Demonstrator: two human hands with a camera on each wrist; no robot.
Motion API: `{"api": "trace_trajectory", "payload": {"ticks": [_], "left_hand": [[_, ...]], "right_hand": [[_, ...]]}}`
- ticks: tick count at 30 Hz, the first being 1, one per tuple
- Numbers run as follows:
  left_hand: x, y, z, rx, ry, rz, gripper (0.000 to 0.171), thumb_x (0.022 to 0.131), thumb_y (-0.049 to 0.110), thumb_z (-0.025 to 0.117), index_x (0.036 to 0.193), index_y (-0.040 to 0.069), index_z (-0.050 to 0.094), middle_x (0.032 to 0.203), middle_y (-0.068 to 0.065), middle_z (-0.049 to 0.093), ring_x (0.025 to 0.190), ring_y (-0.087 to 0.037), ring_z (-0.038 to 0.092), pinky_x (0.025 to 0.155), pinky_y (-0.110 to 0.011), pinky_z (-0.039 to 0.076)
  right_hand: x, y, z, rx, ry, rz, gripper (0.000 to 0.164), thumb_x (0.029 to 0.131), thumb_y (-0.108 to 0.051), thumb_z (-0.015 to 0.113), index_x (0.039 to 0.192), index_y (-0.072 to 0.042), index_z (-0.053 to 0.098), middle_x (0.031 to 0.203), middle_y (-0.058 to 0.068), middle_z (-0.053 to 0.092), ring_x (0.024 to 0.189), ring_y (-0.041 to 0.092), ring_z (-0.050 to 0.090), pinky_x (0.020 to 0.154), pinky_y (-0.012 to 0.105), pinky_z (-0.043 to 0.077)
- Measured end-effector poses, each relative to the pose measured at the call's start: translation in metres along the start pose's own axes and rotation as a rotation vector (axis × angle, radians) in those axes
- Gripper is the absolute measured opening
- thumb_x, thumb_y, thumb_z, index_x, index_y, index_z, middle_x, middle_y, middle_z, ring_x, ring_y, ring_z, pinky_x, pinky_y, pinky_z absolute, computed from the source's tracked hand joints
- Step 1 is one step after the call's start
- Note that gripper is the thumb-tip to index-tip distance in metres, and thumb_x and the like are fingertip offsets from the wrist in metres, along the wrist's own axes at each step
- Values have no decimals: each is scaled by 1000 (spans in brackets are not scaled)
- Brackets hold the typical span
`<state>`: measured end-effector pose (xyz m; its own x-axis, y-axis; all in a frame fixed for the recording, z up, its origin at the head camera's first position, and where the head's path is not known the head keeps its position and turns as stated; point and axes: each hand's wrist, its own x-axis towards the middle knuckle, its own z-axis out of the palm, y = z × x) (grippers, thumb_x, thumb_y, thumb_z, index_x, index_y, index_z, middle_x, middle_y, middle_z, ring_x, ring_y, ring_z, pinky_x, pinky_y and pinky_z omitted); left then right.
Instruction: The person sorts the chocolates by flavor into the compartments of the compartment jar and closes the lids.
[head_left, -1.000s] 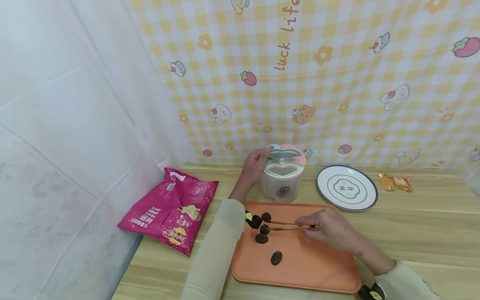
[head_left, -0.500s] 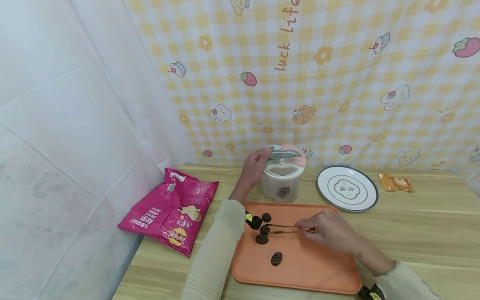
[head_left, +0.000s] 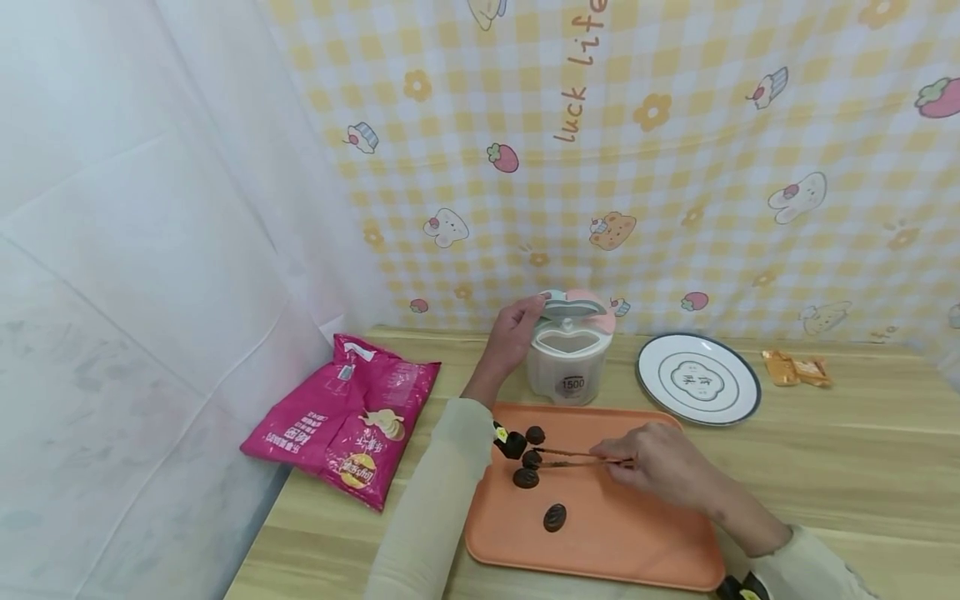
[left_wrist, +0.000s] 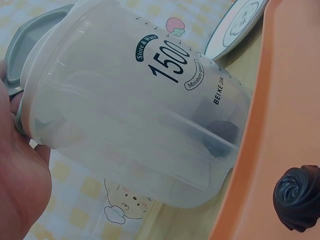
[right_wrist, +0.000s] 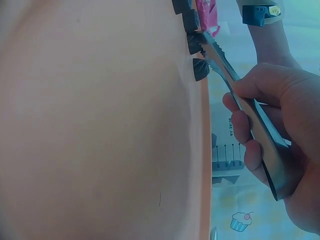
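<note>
the curled left hand pinches the raised flap of a translucent container holding a dark piece; the right hand grips tongs, tips at one of four dark sweets in the orange tray.

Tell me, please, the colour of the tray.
The tray is orange; the head view shows it best.

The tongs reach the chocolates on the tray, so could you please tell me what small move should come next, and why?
I would probably squeeze the tongs gently with the right hand: they are spread at a chocolate on the tray, and the left hand holds the jar lid open.
</note>
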<state>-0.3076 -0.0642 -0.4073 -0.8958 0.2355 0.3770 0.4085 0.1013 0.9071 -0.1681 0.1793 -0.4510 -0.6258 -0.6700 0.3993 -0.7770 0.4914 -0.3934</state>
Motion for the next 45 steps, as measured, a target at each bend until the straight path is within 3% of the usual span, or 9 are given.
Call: {"api": "trace_trajectory", "payload": {"ticks": [14, 21, 23, 27, 35, 40, 45], "left_hand": [[0, -3, 0, 10, 6, 2, 39, 112, 25, 46, 127, -5, 68, 141, -16, 61, 138, -25, 50, 114, -31, 36], [1, -3, 0, 28, 2, -1, 41, 112, 28, 47, 127, -3, 68, 142, -14, 61, 138, -23, 50, 114, -30, 37], [1, -3, 0, 32, 1, -3, 41, 112, 28, 46, 128, -3, 68, 142, -14, 61, 139, -23, 50, 114, -30, 37], [1, -3, -1, 37, -5, -2, 42, 112, 28, 45, 129, -2, 68, 143, -13, 60, 139, -23, 49, 114, -29, 36], [1, -2, -1, 31, -6, 5, 40, 112, 25, 46, 129, -4, 68, 143, -15, 60, 140, -24, 48, 114, -29, 36], [0, -3, -1, 42, -12, 1, 42, 113, 28, 44, 130, -2, 68, 144, -13, 59, 141, -22, 47, 114, -28, 35], [0, -4, -1, 48, -12, 6, 43, 112, 30, 45, 128, -2, 68, 144, -13, 59, 141, -22, 48, 114, -29, 35]], "right_hand": [[-3, 1, 3, -28, 57, -47, 24, 81, -4, 83, 103, -12, 83, 93, -3, 78, 68, -6, 58, 53, 12, 41], [-3, 1, -5, 15, 91, -2, 26, 82, 0, 81, 105, -10, 83, 83, -9, 75, 60, -9, 50, 49, 10, 37], [-3, 0, -10, 14, 112, 3, 27, 82, 2, 80, 106, -10, 82, 82, -9, 75, 62, -8, 55, 50, 10, 40], [-1, -2, -23, 22, 170, 1, 31, 81, 5, 79, 108, -8, 82, 92, -4, 78, 68, -5, 62, 51, 10, 43], [6, -2, -58, -40, 336, -37, 33, 76, 9, 81, 106, -6, 82, 84, -6, 76, 60, -5, 55, 50, 12, 43], [8, 0, -70, -93, 433, 11, 33, 75, 7, 82, 105, -7, 82, 78, -8, 73, 55, -4, 47, 48, 13, 39], [8, 0, -73, -98, 485, 56, 30, 76, 9, 81, 104, -4, 82, 84, 1, 77, 61, -4, 58, 55, 12, 45]]}}
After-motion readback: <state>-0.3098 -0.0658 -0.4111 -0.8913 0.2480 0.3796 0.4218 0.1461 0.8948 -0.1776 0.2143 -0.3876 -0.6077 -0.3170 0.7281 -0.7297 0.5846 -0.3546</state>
